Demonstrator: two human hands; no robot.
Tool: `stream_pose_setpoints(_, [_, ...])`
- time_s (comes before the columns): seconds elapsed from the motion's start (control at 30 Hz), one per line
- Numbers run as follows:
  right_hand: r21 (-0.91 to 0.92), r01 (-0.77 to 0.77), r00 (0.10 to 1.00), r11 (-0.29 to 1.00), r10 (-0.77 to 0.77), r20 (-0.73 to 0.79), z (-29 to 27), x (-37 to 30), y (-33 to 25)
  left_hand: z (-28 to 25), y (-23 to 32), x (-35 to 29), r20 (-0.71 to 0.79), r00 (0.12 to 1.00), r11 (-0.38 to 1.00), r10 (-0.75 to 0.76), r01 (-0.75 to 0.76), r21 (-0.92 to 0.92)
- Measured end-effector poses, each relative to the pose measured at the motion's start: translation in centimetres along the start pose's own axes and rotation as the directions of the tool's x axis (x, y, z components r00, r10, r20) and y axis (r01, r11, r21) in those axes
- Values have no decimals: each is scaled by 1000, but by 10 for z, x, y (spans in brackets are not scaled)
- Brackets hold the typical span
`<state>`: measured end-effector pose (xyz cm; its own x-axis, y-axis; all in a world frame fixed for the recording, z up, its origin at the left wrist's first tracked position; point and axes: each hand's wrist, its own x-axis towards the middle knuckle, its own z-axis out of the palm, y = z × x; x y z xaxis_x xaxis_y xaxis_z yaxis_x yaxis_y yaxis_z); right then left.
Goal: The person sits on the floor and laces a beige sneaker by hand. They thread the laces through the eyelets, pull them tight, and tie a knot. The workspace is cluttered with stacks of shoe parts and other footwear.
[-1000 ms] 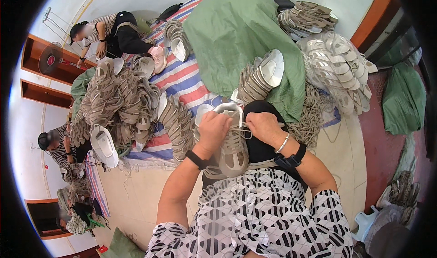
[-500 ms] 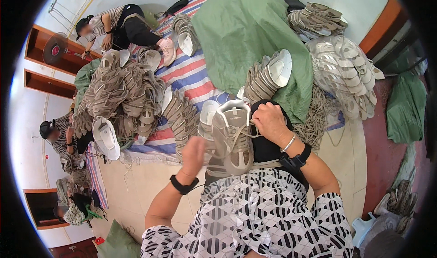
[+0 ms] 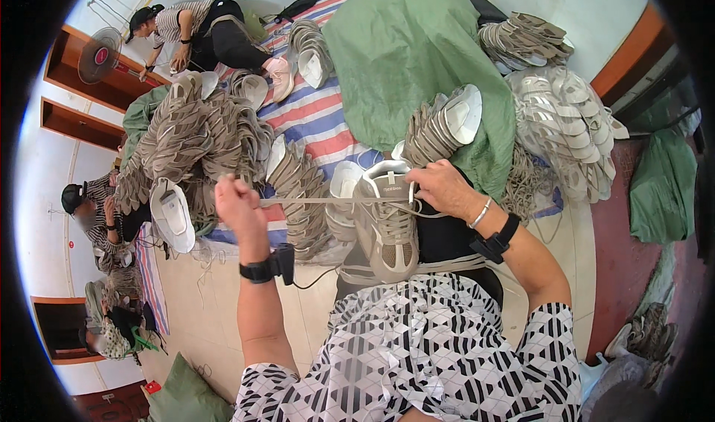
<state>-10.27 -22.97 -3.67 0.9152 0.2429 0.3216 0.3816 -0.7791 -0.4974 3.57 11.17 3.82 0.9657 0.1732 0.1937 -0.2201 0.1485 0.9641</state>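
Note:
A beige-grey shoe upper with a white lining rests on my lap, its toe toward me and its lace partly threaded. My left hand is closed on the shoelace, which runs taut and level from the upper out to the left. At the upper's top right edge, my right hand pinches beside the eyelets; what exactly lies under its fingertips is partly hidden. A loose lace end hangs just below that hand. Touching the upper's left side is another upper with a white lining.
Stacked uppers stand ahead to the left, with a big heap beyond. More uppers lean on a green cloth. A bundle of laces lies to the right. Other people sit at the far left near a fan.
My left hand has moved away to the left, drawing the lace out straight. The right hand stays at the upper's top edge.

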Motion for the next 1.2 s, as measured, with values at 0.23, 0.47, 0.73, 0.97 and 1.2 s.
stream_pose_setpoints(0.23, [-129,-48,883,990,103,458,-20,39,-1,63,-68,-101,565,772,794,-291,-134,592])
stream_pose_setpoints(0.47, [-191,-237,811,953,302,501,-8,44,-13,73,-75,-122,631,726,828,-273,-157,538])
stream_pose_setpoints(0.73, [596,-393,739,700,626,-249,-2,59,61,59,-69,-106,647,686,835,-332,-105,541])
stream_pose_setpoints(0.97, [665,-539,829,517,466,309,-36,-10,-16,59,-62,-90,546,811,861,-211,-110,496])
stream_pose_setpoints(1.2, [200,-549,828,811,496,260,-5,-45,-54,67,-59,-99,615,622,831,-485,109,545])
